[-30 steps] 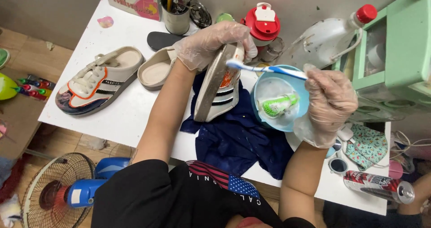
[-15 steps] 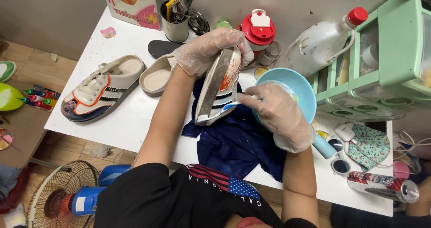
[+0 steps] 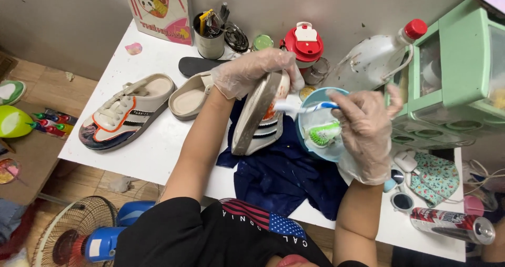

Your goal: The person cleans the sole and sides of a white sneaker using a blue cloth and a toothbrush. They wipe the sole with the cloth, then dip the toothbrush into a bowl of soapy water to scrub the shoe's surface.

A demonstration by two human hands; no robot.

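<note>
- Sneaker [image 3: 260, 114] held tilted on its side above the dark blue cloth [image 3: 286, 175], sole edge turned toward the camera; white upper with dark stripes and an orange patch.
- Left hand [image 3: 252, 70], in a clear thin glove, curled over the top end of the sneaker, fingers wrapped round it and gripping.
- Right hand [image 3: 365, 125], also gloved, pinches the blue-and-white handle of a toothbrush [image 3: 305, 106]; the other fingers are loosely spread. Brush head lies against the sneaker's upper side.
- Light blue bowl [image 3: 315, 127] sits just right of the sneaker, partly behind the right hand; a green-and-white brush [image 3: 323, 133] lies inside it.
- Matching second sneaker [image 3: 123, 114] rests flat on the white table [image 3: 152, 151], well left of the held sneaker.
- Beige shoe insert [image 3: 189, 96] lies between the two sneakers; a black insole [image 3: 197, 66] lies just behind it.
- Behind the held sneaker: metal cup of tools [image 3: 210, 36], red-lidded jar [image 3: 305, 43], clear plastic jug with red cap [image 3: 373, 59].
- Green drawer cabinet [image 3: 457, 78] stands right of the bowl.
- Drinks can [image 3: 452, 226] lies on its side at the table's near right corner.
- Blue floor fan [image 3: 89, 235] stands below the table, left of the cloth.
</note>
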